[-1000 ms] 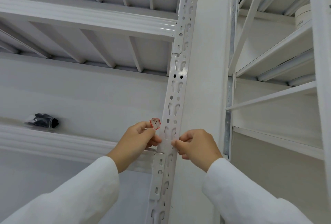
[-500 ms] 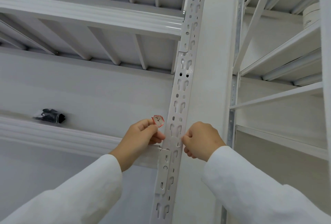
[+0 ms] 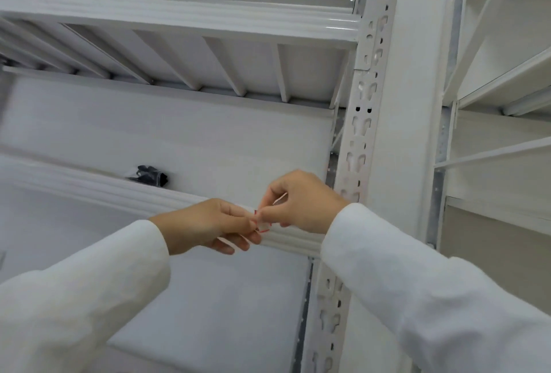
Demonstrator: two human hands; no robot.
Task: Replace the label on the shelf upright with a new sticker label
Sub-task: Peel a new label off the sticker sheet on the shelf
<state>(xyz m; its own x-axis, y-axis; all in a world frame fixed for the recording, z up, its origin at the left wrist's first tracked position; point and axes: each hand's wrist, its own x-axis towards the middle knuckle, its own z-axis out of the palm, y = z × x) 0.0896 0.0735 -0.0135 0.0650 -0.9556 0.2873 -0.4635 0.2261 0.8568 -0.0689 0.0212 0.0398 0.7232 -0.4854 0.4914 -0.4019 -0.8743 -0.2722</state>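
Your left hand (image 3: 208, 225) and right hand (image 3: 301, 201) meet just left of the shelf upright (image 3: 362, 134), fingertips touching — both pinch a small sticker (image 3: 262, 223) with red edges between them. The sticker sits in front of the white shelf beam (image 3: 119, 190), off the upright. Your right hand also holds a thin pale strip between its fingers; what it is can't be made out. A dark bundle (image 3: 150, 176) lies on the shelf behind — well apart from your hands.
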